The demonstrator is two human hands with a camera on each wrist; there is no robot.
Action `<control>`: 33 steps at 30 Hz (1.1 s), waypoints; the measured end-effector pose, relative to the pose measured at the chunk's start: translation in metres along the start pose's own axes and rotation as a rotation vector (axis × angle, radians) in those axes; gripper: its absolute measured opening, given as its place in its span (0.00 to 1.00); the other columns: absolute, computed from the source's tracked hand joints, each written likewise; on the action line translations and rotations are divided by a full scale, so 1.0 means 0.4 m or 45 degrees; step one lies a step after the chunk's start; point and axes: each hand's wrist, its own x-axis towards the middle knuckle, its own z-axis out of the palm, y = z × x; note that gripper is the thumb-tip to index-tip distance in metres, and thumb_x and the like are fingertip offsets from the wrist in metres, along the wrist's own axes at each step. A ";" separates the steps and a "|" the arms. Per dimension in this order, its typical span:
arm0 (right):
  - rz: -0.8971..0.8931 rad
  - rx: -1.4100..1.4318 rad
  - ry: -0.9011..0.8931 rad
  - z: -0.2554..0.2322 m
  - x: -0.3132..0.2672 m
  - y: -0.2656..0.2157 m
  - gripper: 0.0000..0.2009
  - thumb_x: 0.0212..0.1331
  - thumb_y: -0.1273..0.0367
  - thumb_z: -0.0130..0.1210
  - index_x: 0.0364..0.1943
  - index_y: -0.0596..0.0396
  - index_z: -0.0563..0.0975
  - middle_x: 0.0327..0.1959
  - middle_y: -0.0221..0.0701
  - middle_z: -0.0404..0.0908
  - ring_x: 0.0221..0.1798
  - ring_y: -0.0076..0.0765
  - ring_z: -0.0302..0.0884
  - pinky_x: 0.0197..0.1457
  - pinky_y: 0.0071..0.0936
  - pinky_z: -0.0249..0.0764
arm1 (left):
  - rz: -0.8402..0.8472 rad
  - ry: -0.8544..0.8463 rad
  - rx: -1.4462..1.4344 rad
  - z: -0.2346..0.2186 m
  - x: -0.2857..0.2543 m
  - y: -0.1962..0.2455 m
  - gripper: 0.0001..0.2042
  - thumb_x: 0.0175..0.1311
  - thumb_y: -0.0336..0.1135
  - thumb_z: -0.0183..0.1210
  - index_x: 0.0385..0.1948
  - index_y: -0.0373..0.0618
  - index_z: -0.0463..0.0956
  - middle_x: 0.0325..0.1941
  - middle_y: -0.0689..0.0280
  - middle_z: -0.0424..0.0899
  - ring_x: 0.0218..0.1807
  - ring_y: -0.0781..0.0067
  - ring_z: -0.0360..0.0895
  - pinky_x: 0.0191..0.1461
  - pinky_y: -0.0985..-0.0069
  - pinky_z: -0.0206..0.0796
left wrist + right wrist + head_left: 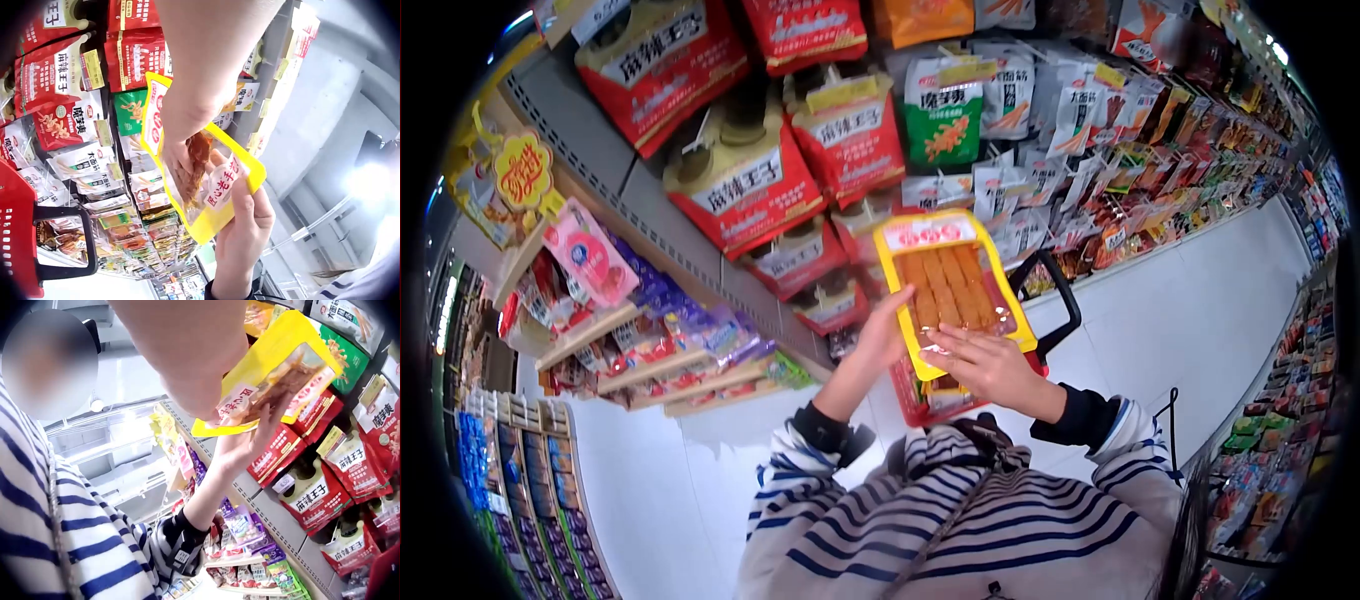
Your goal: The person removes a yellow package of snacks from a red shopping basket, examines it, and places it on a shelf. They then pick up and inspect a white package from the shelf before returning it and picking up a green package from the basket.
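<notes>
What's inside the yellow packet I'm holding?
In the yellow packet, long brown strips lie side by side. Your right hand covers the lower part, so what's under it can't be seen.

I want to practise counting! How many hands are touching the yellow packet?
2. The left hand holds its left side, and the right hand is at the bottom, fingers across the front of the packet.

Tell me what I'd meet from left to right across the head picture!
Blue bags, flower sign, pink bag, purple bags, yellow pack, black handle, green bags.
</notes>
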 end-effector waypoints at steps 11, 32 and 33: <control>0.319 0.280 0.069 -0.025 0.024 0.019 0.24 0.46 0.64 0.56 0.49 0.57 0.65 0.52 0.40 0.64 0.58 0.43 0.58 0.60 0.35 0.55 | 0.323 0.080 0.344 -0.098 -0.044 0.016 0.16 0.58 0.30 0.48 0.47 0.36 0.60 0.46 0.58 0.70 0.46 0.68 0.72 0.47 0.71 0.68; 1.363 1.651 0.199 0.034 0.013 0.068 0.14 0.48 0.70 0.55 0.38 0.61 0.71 0.27 0.26 0.73 0.28 0.17 0.70 0.32 0.14 0.67 | 0.314 0.029 0.638 -0.134 -0.117 -0.003 0.18 0.56 0.29 0.49 0.49 0.38 0.59 0.50 0.62 0.68 0.51 0.70 0.67 0.53 0.71 0.61; 1.403 1.672 0.169 0.025 0.010 0.072 0.13 0.47 0.71 0.55 0.38 0.61 0.70 0.28 0.27 0.73 0.29 0.18 0.70 0.34 0.16 0.68 | 0.309 0.037 0.644 -0.128 -0.115 -0.005 0.18 0.56 0.29 0.49 0.49 0.38 0.59 0.50 0.62 0.68 0.51 0.70 0.67 0.53 0.71 0.61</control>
